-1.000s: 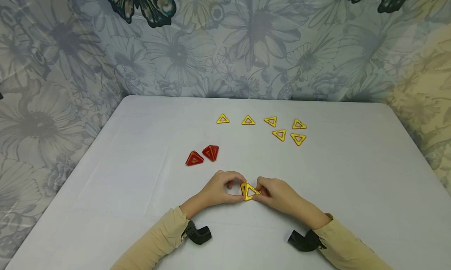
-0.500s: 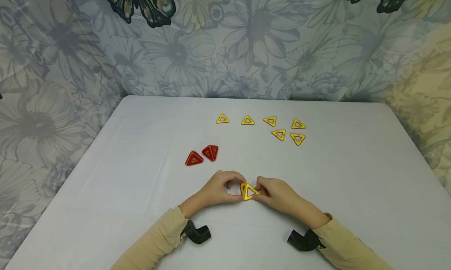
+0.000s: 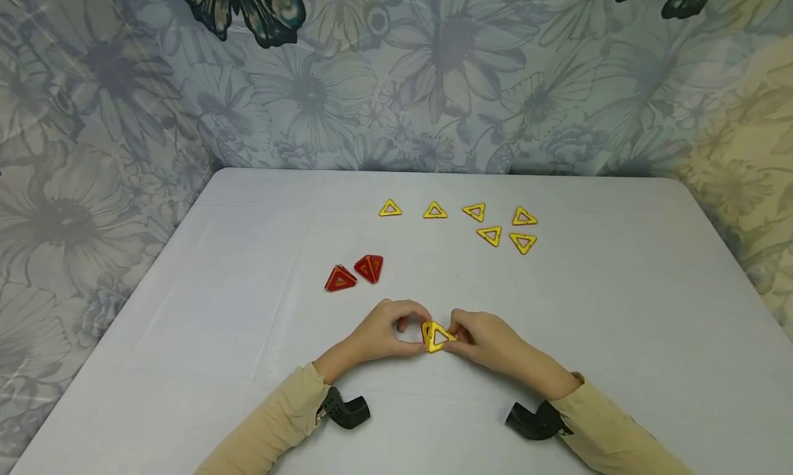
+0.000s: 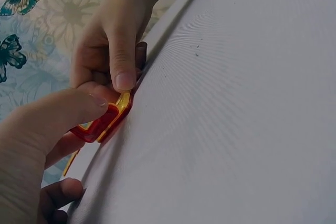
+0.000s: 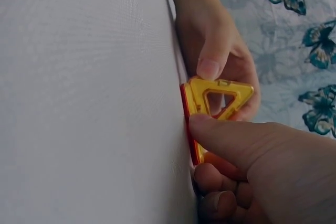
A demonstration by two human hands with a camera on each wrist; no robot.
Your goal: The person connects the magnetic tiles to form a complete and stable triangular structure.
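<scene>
Near the front middle of the table, my two hands meet around a small cluster of triangular magnetic tiles (image 3: 431, 341). My left hand (image 3: 381, 334) pinches its left side between thumb and fingers. From the right, my right hand (image 3: 492, 339) pinches the corner of the front yellow tile. In the right wrist view, a yellow tile (image 5: 223, 85) with an open centre stands upright, with a red edge (image 5: 185, 100) low beside the white surface. The left wrist view shows red and yellow tile parts (image 4: 108, 121) between the fingertips; the hands hide the rest.
Beyond the hands sit two red triangular pieces (image 3: 341, 279), (image 3: 369, 268), which look three-sided. Several loose yellow triangle tiles (image 3: 436, 215) lie flat farther back on the white table (image 3: 186, 289). A flowered cloth (image 3: 458, 82) hangs behind the table. Black cameras (image 3: 349, 413) sit at both wrists.
</scene>
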